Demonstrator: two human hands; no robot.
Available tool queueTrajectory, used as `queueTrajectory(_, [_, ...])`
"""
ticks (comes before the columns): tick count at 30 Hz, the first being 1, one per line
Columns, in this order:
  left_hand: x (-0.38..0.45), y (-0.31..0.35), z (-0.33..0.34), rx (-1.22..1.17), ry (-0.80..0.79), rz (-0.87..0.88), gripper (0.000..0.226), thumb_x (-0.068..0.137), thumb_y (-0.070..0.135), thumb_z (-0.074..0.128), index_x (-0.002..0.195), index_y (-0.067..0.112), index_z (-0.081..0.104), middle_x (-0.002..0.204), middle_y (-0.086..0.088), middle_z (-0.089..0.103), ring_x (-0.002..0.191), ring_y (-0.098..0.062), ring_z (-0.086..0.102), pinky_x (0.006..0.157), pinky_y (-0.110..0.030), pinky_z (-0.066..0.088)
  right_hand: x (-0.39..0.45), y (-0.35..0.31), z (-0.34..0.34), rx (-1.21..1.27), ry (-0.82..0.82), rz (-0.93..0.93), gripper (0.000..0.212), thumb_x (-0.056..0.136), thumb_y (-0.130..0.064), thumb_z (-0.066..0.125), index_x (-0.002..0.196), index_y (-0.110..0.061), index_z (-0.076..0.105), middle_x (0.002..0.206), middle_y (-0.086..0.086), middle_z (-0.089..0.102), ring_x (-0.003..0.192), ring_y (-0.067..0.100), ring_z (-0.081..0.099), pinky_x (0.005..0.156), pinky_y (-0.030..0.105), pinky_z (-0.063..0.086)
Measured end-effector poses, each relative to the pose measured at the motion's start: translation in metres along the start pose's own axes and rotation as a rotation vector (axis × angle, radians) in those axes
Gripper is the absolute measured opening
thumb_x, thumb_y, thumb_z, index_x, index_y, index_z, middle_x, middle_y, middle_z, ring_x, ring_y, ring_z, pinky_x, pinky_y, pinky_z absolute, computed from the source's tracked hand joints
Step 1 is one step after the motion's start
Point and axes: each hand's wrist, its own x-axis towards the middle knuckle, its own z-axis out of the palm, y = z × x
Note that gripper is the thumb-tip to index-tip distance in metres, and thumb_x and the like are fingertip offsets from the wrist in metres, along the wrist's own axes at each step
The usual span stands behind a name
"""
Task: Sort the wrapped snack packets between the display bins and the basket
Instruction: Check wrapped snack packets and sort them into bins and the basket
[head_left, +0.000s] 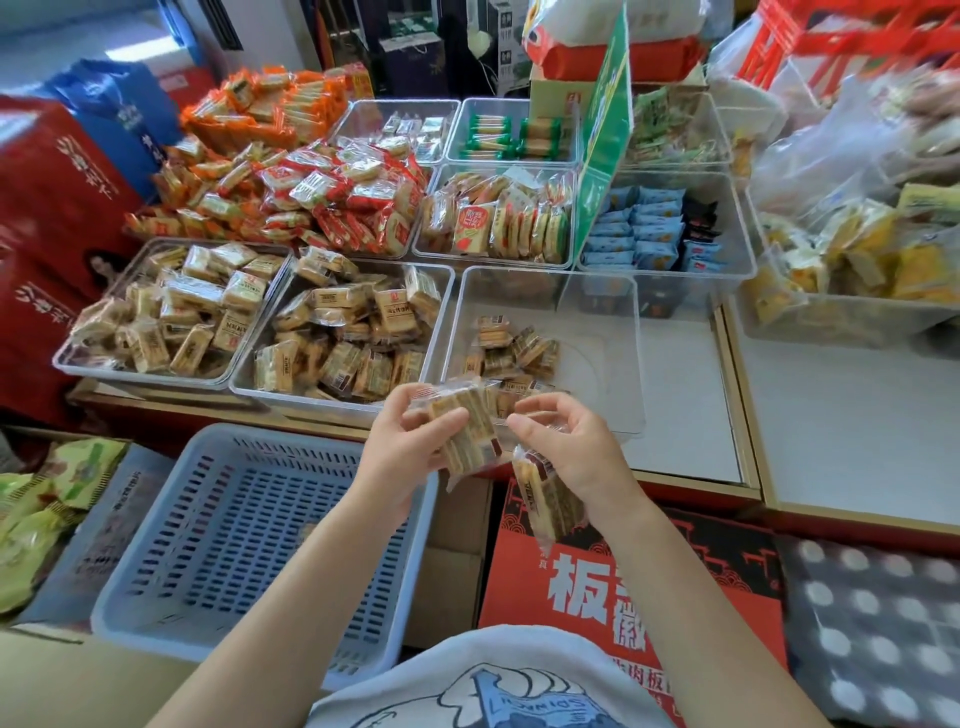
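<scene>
Two hands over the basket (244, 525) edge, left hand (410, 447) grip clutching stacked packets (467, 436), right hand (566, 447) pinching one packet (545, 499)

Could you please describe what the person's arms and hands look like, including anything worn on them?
Both forearms are bare, with no sleeves reaching them. The left hand and right hand wear no gloves, and no rings, watch or bracelet show. The fingers have short, unpainted nails. The only clothing visible is a light grey T-shirt with a blue printed graphic.
</scene>
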Motion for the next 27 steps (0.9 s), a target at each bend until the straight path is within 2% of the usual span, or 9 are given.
queueTrajectory(3, [0.002,0.003,0.000,-0.167,0.049,0.035,0.036,0.090,0.004,0.072,0.116,0.017,0.051,0.105,-0.012,0.076,0.093,-0.026,0.076,0.071,-0.037,0.063,-0.003,0.001,0.003,-0.030,-0.055,0.049,0.019,0.092,-0.041,0.072,0.103,-0.025,0.069,0.099,-0.006,0.073,0.087,0.009,0.068,0.071,0.024,0.048])
queueTrajectory(6, [0.001,0.005,0.002,-0.255,0.018,0.035,0.035,0.089,0.002,0.070,0.111,0.018,0.048,0.096,-0.008,0.077,0.086,-0.023,0.076,0.067,-0.033,0.062,-0.004,0.002,0.007,0.004,-0.073,0.075,0.019,0.094,-0.041,0.070,0.098,-0.023,0.071,0.089,-0.008,0.077,0.080,0.005,0.071,0.073,0.026,0.050])
queueTrajectory(10, [0.002,0.004,0.002,-0.224,-0.024,-0.005,0.044,0.074,0.014,0.077,0.106,0.009,0.048,0.114,-0.025,0.072,0.093,-0.029,0.075,0.079,-0.039,0.064,-0.003,0.002,0.004,0.058,-0.034,0.035,0.012,0.096,-0.034,0.069,0.096,-0.022,0.071,0.091,-0.003,0.077,0.084,0.012,0.072,0.078,0.030,0.057])
queueTrajectory(13, [0.007,0.001,-0.001,-0.183,-0.053,-0.026,0.047,0.072,0.014,0.078,0.107,0.009,0.047,0.118,-0.027,0.070,0.091,-0.027,0.075,0.075,-0.034,0.064,0.000,0.003,0.000,0.098,-0.023,0.038,0.006,0.095,-0.024,0.071,0.095,-0.018,0.073,0.094,0.005,0.077,0.087,0.021,0.074,0.081,0.039,0.061])
queueTrajectory(15, [0.010,0.002,-0.004,-0.078,-0.048,-0.025,0.049,0.078,0.006,0.079,0.117,0.012,0.049,0.112,-0.019,0.073,0.087,-0.023,0.075,0.071,-0.030,0.061,0.001,0.005,-0.003,0.121,0.005,0.029,0.004,0.094,-0.017,0.071,0.092,-0.017,0.074,0.094,0.008,0.077,0.087,0.026,0.075,0.080,0.041,0.062])
queueTrajectory(17, [0.012,0.005,-0.009,0.127,-0.078,0.018,0.054,0.081,0.003,0.080,0.123,0.023,0.054,0.103,-0.013,0.075,0.086,-0.022,0.074,0.077,-0.031,0.060,0.002,0.005,-0.007,0.111,0.033,0.004,0.006,0.093,-0.015,0.071,0.089,-0.018,0.075,0.091,0.005,0.077,0.086,0.023,0.074,0.076,0.034,0.061])
queueTrajectory(19, [0.013,0.011,-0.015,0.346,-0.198,0.048,0.052,0.079,0.006,0.083,0.121,0.026,0.060,0.097,-0.010,0.078,0.086,-0.019,0.074,0.080,-0.029,0.058,0.005,0.005,-0.010,0.064,0.044,-0.027,0.008,0.093,-0.015,0.071,0.087,-0.019,0.075,0.089,0.001,0.077,0.084,0.016,0.073,0.072,0.026,0.059])
queueTrajectory(22, [0.015,0.016,-0.017,0.663,-0.375,-0.018,0.042,0.078,0.022,0.087,0.115,0.028,0.068,0.098,0.006,0.079,0.091,-0.008,0.074,0.084,-0.026,0.056,0.008,0.003,-0.011,-0.019,0.028,-0.077,0.008,0.091,-0.014,0.073,0.084,-0.018,0.075,0.084,-0.003,0.074,0.078,0.005,0.069,0.069,0.017,0.054])
queueTrajectory(27, [0.014,0.006,-0.007,0.675,-0.388,0.035,0.049,0.081,0.033,0.085,0.125,0.022,0.067,0.101,0.001,0.078,0.094,-0.016,0.075,0.087,-0.039,0.061,0.008,0.001,-0.007,-0.089,-0.111,-0.099,0.006,0.089,-0.012,0.076,0.085,-0.016,0.078,0.080,0.002,0.075,0.071,0.005,0.067,0.067,0.015,0.054])
